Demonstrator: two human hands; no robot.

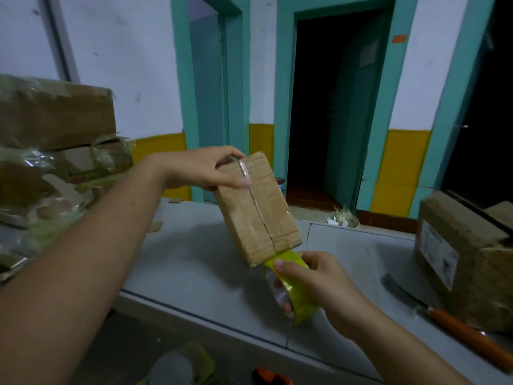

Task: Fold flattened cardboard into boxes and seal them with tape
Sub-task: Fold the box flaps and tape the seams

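**Small box held up, tape roll at its low end**

The small box [258, 209] is in the middle of the view, up in the air over the grey table [194, 259]; it is tipped, with its top end toward 11 o'clock; its flaps are closed, so what is inside cannot be seen; shiny clear tape [244, 172] runs down its seam.

The left hand [205, 169] comes in from 9 o'clock and pinches the top end of the box; its thumb tip lies by the seam. The right hand [313, 276] comes in from 5 o'clock and grips the yellow-green tape roll [294, 284]; fingers go through the hole and the thumb sits on the outside; the roll touches the low end of the box.

At 9 o'clock is a pile of cardboard bundles [55, 151] in plastic wrap; at 3 o'clock stands a bigger closed box [466, 262] with a white label; just beside it, at 4 o'clock, lies a knife [449, 326] with an orange handle. Bare table shows under the small box; the near table edge runs down toward 5 o'clock.
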